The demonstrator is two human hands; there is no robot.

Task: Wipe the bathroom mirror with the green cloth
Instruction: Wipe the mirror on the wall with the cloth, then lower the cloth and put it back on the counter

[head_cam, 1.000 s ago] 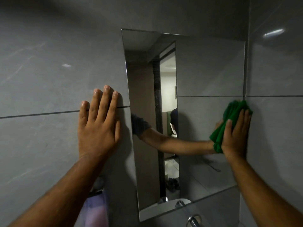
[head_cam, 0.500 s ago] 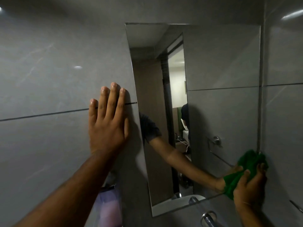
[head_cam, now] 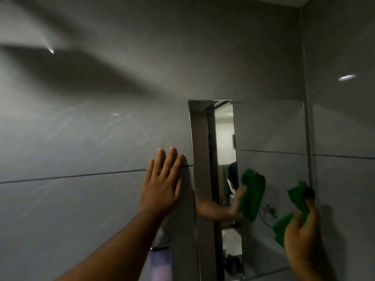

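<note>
Risen, right hand (head_cam: 302, 238) holds green cloth (head_cam: 298, 201) near mirror (head_cam: 269, 134) edge.

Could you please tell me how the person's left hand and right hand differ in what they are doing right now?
The left hand lies flat and open, fingers spread; the right hand is curled closed. The left hand is empty, while the right hand grips the green cloth. The left hand rests on the grey wall tile beside the mirror; the right hand is at the mirror's right edge. Both reach forward from bare forearms.
</note>
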